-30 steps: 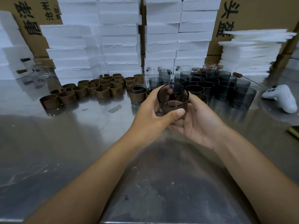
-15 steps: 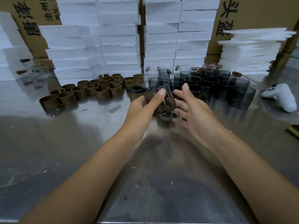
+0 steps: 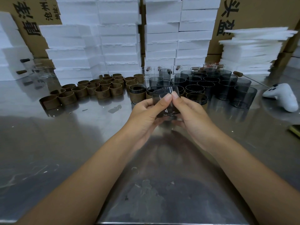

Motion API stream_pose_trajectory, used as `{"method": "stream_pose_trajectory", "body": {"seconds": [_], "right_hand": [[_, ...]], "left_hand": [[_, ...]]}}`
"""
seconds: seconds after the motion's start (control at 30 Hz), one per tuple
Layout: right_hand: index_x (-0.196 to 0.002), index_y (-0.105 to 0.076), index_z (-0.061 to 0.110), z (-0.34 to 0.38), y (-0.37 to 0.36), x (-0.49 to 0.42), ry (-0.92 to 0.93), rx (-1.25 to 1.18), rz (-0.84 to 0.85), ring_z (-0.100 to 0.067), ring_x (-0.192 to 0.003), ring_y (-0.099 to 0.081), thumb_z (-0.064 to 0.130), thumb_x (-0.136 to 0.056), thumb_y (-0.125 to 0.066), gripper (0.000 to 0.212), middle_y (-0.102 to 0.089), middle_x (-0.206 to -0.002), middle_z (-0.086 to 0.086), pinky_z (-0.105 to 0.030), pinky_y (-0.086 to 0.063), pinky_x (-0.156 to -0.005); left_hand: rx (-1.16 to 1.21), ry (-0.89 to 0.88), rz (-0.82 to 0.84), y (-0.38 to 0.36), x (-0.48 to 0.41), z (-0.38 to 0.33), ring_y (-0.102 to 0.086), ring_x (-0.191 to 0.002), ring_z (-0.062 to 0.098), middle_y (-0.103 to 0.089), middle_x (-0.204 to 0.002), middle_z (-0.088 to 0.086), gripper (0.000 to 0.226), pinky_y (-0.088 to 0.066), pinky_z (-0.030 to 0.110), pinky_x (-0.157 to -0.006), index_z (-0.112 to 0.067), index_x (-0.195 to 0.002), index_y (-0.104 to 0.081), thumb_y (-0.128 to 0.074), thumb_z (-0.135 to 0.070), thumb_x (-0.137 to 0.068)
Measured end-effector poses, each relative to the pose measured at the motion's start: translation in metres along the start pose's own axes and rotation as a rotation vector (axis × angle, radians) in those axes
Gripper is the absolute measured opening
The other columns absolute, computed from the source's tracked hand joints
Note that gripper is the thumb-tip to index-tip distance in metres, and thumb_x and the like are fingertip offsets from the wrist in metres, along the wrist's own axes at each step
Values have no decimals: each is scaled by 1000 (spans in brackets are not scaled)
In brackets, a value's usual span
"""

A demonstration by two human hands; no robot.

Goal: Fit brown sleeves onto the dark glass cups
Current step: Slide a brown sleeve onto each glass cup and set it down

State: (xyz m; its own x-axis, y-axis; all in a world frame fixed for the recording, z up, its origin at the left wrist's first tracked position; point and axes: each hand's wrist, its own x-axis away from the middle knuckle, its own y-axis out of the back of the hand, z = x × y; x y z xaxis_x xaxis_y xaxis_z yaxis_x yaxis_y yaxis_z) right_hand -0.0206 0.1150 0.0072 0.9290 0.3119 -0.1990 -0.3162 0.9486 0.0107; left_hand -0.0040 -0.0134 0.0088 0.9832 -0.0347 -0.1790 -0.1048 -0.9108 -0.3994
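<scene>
Left hand point(image 3: 145, 112) & right hand point(image 3: 194, 111) both gripped one bare dark smoked-glass cup point(image 3: 164, 95), tilted just above the shiny steel desk point(image 3: 65, 143), thumbs meeting on its near wall, no sleeve on it yet. Only a few sleeved cups point(image 3: 137, 96) stood mid-desk. Many loose brown ring-shaped sleeves point(image 3: 100, 90) to the left & a big cluster of bare dark cups point(image 3: 227, 85) to the right were left, so prob. early in the job.

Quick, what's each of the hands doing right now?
Left hand: holding the dark glass cup, thumb on its side.
Right hand: holding the same cup, thumb next to the left one.
</scene>
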Motion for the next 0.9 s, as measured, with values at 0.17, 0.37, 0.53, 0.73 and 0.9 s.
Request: {"method": "stream_pose_trajectory", "body": {"seconds": [0.17,0.37,0.53,0.73,0.9], "right_hand": [[-89,-70,23,3,4,1,-6,-89,15,-11,-91,-68,52,-69,-63,36,-73,-92,0,-19,-50,-72],[-100,-69,20,6,5,3,-29,-143,101,-11,-85,-64,51,-72,-63,43,-72,-94,-2,-21,-49,-69],[-96,-73,24,6,10,2,-28,-172,87,-11,-97,-69,51,-69,-65,39,-74,-100,0,-30,-48,-89],[-116,-67,22,9,12,2,-77,-205,91,-16,-111,-64,53,-72,-61,55,-72,-113,-1,-43,-41,-106],[-124,-60,25,10,9,3,-88,-201,157,-19,-112,-64,59,-76,-53,60,-70,-117,-4,-43,-43,-104]], "left_hand": [[-2,15,-15,2,1,-2,-69,-74,11,-73,-81,5,30,-55,21,-67,-11,-87,-64,-71,-29,-64],[-28,27,13,-1,4,-4,-67,-89,16,-69,-98,11,67,-55,23,-81,7,-123,-55,-66,-36,-73],[-15,43,57,2,2,-5,-69,-93,15,-72,-99,6,49,-55,23,-83,-3,-116,-63,-60,-36,-79],[97,59,163,6,0,-6,-68,-100,19,-72,-107,7,32,-54,28,-90,-17,-98,-76,-57,-39,-82],[97,113,181,8,-1,-6,-67,-101,20,-71,-109,7,45,-51,31,-94,-18,-113,-65,-55,-46,-80]]}}
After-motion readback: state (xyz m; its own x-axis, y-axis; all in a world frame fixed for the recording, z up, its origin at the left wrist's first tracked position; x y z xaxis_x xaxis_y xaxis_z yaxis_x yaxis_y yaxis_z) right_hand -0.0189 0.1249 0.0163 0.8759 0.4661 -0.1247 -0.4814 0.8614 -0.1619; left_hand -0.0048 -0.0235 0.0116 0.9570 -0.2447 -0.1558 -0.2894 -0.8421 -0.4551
